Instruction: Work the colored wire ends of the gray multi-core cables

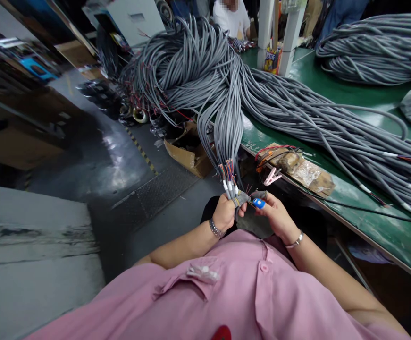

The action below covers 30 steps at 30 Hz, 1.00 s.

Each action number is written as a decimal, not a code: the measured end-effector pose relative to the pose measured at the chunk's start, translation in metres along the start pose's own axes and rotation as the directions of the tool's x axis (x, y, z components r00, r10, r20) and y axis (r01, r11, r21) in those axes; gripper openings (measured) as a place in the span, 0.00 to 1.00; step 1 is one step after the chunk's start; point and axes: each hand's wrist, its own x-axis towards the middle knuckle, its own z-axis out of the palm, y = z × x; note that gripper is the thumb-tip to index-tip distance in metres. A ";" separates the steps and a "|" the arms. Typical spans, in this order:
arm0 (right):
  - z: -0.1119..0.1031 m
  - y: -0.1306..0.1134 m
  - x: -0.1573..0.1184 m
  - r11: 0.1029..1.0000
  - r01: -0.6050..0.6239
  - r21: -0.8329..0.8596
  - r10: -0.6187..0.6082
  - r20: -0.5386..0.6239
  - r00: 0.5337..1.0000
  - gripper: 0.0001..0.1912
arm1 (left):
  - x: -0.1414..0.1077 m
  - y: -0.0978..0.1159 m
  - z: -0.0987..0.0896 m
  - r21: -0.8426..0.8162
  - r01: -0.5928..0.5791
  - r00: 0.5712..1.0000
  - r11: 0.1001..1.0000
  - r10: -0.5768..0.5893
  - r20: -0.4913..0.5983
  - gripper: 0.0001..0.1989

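Observation:
My left hand (224,213) is closed around several grey cables (230,191), close in front of my body. Their stripped ends show white collars and thin coloured wires (229,170). My right hand (278,216) pinches at the dark, thin wires (249,194) of a cable end beside my left fingers. Grey coverings wrap the index fingers of both hands. At my right thumb is a blue piece with a white mark (258,203); whether it is worn or held, I cannot tell. The cables hang down from a large grey bundle (180,61).
On the green table (378,198) lie more grey cables (297,108), a taped board (306,172) and a pink clip (272,176). A cable coil (378,49) is at the back right. Below stands an open cardboard box (184,153). Another person (230,19) is behind the table.

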 end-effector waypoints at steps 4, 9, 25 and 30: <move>-0.002 -0.006 0.008 0.995 -0.029 0.092 0.024 0.058 0.998 0.19 | -0.003 -0.002 0.001 0.025 0.000 0.999 1.000 -0.001 0.044 0.14; 0.002 -0.009 0.014 0.999 0.034 -0.008 -0.034 0.039 0.999 0.16 | -0.004 -0.003 -0.001 0.072 0.026 0.996 0.997 -0.032 0.080 0.15; 0.011 0.002 0.004 0.996 0.083 0.026 -0.078 -0.156 0.985 0.14 | -0.006 0.001 0.004 0.019 0.069 0.997 0.997 -0.069 0.023 0.16; 0.010 0.006 0.004 0.996 0.084 0.009 -0.081 -0.157 0.984 0.14 | -0.006 0.003 0.004 0.066 0.052 0.998 0.996 -0.054 0.023 0.18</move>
